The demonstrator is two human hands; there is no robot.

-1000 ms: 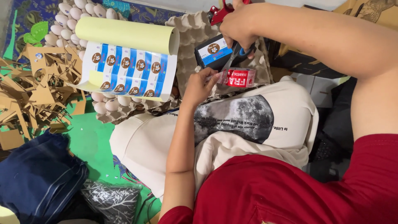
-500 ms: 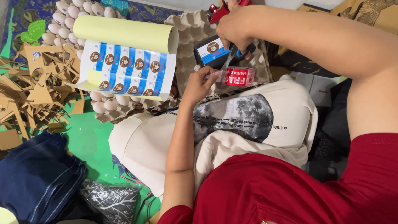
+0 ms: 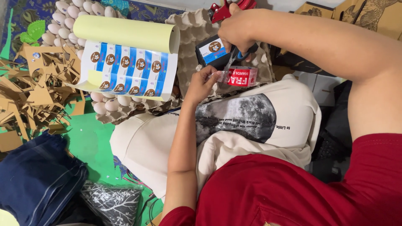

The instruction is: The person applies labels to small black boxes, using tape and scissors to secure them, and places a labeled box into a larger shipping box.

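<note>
Little shift since: scissors (image 3: 231, 62) blades down-left toward tape (image 3: 242, 77), both grips holding.

One head-worn camera is looking steeply down over the person's right shoulder, close to the body. The left hand (image 3: 201, 86) and right hand (image 3: 235, 33) are sitting near the frame's top centre, with lap below the fingers and floor clutter left of them.
</note>
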